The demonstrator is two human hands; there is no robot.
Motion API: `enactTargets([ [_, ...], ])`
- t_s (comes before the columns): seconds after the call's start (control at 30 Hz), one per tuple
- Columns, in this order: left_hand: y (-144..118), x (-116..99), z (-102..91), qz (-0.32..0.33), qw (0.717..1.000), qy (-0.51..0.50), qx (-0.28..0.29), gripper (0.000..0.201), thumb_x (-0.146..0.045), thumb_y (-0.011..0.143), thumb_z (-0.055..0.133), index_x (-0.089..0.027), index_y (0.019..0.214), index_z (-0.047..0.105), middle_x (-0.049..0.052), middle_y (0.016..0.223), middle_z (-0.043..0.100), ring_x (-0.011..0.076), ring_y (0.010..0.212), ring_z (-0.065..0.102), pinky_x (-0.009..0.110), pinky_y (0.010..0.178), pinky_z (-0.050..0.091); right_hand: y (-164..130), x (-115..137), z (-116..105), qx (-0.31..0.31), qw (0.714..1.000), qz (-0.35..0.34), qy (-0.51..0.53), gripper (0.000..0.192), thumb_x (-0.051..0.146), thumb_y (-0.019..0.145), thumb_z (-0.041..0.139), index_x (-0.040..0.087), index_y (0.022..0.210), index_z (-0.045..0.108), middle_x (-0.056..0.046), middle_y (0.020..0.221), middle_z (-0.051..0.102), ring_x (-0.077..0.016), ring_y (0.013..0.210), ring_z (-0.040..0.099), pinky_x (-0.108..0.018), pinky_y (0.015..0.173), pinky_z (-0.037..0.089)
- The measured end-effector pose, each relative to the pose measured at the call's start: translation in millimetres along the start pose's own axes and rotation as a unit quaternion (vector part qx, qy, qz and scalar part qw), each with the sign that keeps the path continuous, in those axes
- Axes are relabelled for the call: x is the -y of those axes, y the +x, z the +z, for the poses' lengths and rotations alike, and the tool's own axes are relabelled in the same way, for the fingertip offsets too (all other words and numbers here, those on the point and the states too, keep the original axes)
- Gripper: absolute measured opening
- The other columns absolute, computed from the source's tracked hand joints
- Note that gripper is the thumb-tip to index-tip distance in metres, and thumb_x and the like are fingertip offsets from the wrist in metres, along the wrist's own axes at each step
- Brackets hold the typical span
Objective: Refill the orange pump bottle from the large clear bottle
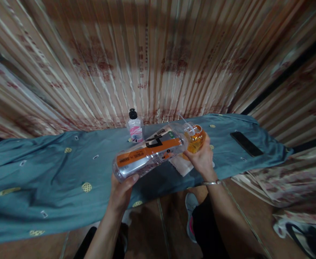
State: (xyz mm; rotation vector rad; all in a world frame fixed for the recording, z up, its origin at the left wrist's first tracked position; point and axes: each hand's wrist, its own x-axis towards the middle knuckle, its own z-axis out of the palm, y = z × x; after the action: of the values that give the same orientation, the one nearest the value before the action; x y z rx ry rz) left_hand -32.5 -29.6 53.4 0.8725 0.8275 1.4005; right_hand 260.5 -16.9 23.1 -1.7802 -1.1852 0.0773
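Tilting almost flat, a big clear bottle (149,153) w/ an orange-and-black label is held over the table (52,169), its mouth end turned toward a small glass (195,140) of amber liquid. The left hand (121,192) is wrapped under the bottle's base, thumb up on the near side, so it is closed on the bottle. The right hand (201,158) is closed round the glass from below, fingers cupped on its near wall; a bangle (211,182) is worn at that wrist. Bottle mouth & glass rim are touching or just apart; which one can't be told.

Handling, as judged: the bottle looks like thin plastic, mostly empty, so light but easily dented & apt to slip if squeezed; the base grip gives tilt control, though a hold nearer the middle would steady it better. The glass is small, partly filled, probably rigid & smooth; it is best gripped round the lower wall & kept level, since liquid sits near the rim.

Behind, a small bottle (135,126) w/ a black cap & pink label stands upright near the curtain (158,61). A white cloth (181,165) lies under the glass, & a dark phone (246,143) lies flat, well apart to the right. The table is covered w/ a blue sheet.
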Motion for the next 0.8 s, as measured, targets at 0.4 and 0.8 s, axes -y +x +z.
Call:
enactTargets([
  [0.4, -0.5, 1.2, 1.4, 0.002, 1.000, -0.002, -0.029, 0.085, -0.029, 0.055, 0.101, -0.029, 0.132, 0.064, 0.007, 0.131, 0.078, 0.0339, 0.129, 0.072, 0.048, 0.116, 0.054, -1.4, 4.9, 0.5, -0.009, 1.000, 0.000, 0.001, 0.106, 0.072, 0.070, 0.082, 0.019, 0.154, 0.044, -0.020, 0.142, 0.072, -0.0410, 0.127, 0.073, -0.058, 0.106, 0.060],
  [0.8, -1.1, 1.8, 2.1, 0.003, 0.999, -0.005, -0.038, 0.086, -0.030, 0.054, 0.102, -0.028, 0.131, 0.064, 0.006, 0.129, 0.079, 0.0311, 0.127, 0.072, 0.048, 0.119, 0.052, -0.8, 3.3, 0.5, -0.007, 1.000, 0.001, 0.002, 0.104, 0.070, 0.071, 0.082, 0.019, 0.153, 0.044, -0.020, 0.143, 0.072, -0.0411, 0.129, 0.072, -0.057, 0.108, 0.059],
])
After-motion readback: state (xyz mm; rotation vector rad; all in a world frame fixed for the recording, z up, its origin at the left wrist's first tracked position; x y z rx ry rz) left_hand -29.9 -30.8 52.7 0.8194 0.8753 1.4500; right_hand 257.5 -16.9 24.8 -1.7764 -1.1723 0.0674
